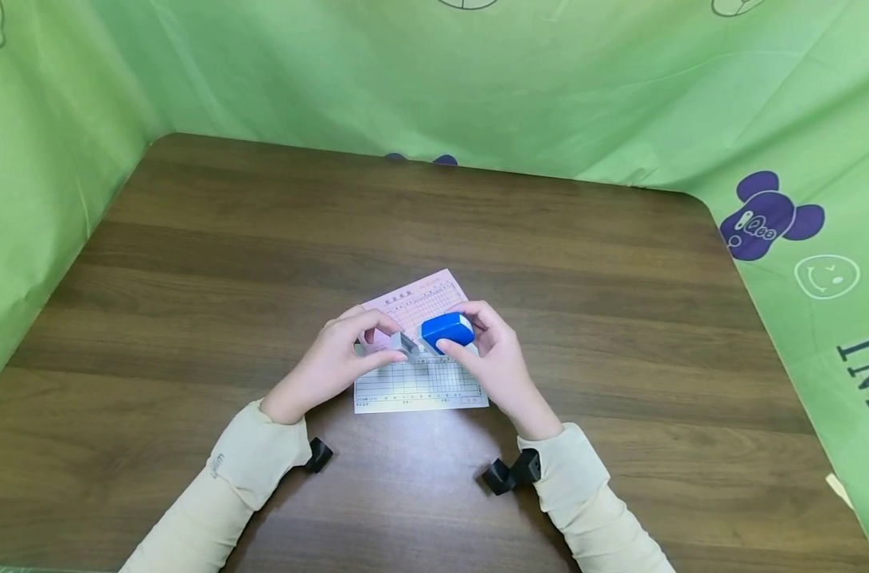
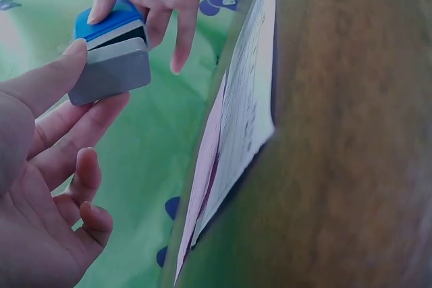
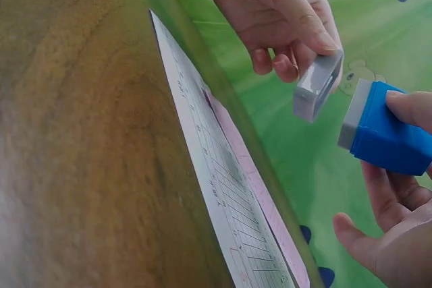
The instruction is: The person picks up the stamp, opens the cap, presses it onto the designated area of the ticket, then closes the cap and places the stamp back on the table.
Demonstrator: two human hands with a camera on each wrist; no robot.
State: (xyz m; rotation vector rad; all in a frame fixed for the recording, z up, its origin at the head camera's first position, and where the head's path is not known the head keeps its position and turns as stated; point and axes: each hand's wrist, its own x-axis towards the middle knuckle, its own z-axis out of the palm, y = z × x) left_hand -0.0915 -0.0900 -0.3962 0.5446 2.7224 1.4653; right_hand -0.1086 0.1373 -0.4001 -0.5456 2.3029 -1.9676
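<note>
Between thumb and fingers, my left hand (image 1: 327, 362) pinches a grey stamp cap (image 1: 404, 344). A blue stamp (image 1: 445, 328) is gripped by my right hand (image 1: 504, 362), its pale grey end turned toward the cap. The right wrist view shows a small gap between the cap (image 3: 316, 87) and the stamp (image 3: 393, 129). Both are held above a printed form with a white sheet (image 1: 420, 387) in front and a pink sheet (image 1: 434, 288) behind. The hands hide parts of the form's left and right sides.
The form lies on a brown wooden table (image 1: 263, 223). A green printed cloth (image 1: 406, 72) hangs behind the table and along its sides. Black wrist devices (image 1: 320, 455) sit at both cuffs, close above the tabletop.
</note>
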